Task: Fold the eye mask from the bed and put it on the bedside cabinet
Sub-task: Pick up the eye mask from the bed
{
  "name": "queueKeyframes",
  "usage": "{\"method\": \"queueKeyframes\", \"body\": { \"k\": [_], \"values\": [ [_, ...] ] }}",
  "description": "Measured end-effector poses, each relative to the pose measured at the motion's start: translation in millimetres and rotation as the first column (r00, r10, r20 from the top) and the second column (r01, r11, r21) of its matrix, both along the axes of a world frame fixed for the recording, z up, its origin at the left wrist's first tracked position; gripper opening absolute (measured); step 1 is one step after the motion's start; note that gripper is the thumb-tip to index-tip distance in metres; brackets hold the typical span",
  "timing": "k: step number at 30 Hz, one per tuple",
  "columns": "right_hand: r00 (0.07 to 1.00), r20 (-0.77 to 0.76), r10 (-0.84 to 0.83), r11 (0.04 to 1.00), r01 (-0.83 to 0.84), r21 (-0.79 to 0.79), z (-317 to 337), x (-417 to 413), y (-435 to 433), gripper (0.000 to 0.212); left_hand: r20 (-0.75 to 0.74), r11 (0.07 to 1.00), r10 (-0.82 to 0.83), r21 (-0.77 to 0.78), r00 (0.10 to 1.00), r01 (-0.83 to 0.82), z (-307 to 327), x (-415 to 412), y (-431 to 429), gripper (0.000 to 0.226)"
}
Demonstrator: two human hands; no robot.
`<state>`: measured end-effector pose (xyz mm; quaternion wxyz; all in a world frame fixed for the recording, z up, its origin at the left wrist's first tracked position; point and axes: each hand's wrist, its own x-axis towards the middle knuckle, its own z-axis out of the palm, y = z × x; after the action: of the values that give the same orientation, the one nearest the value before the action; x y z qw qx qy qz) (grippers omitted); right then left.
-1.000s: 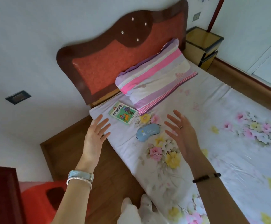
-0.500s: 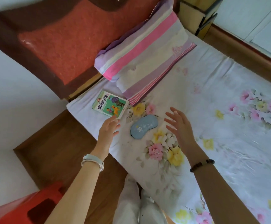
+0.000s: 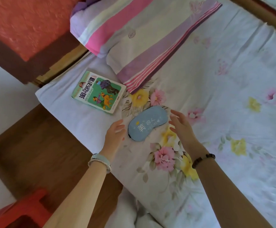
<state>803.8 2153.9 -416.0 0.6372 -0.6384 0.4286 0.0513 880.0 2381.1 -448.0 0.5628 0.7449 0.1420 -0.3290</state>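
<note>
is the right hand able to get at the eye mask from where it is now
Probably yes. The right hand hangs open just beside the eye mask's right end, with only bare sheet between them. The book and pillow lie farther up the bed, clear of the path.

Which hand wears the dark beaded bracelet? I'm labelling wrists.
The right hand, beside the eye mask; the left hand wears a pale watch band instead.
</note>
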Motion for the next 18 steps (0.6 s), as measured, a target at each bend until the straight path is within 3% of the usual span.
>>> {"method": "queueKeyframes", "body": {
  "k": [6,15,18],
  "values": [
    [0.997,-0.015,0.079,0.99,-0.08,-0.114,-45.1,19.6,-8.7,0.042,0.027,0.996,0.05,0.073,0.998,-0.052,-39.0,-9.4,-9.2,0.03],
    [0.997,-0.037,0.071,0.984,-0.076,-0.162,-69.4,36.2,-4.7,0.043,0.024,0.992,-0.067,0.108,0.997,0.064,-47.9,-10.8,-17.1,0.032],
    [0.997,-0.026,0.074,0.986,-0.077,-0.151,-67.5,36.9,-5.7,0.028,0.021,0.994,-0.077,0.085,0.997,0.075,-41.6,-9.7,-19.1,0.026]
  ]
}}
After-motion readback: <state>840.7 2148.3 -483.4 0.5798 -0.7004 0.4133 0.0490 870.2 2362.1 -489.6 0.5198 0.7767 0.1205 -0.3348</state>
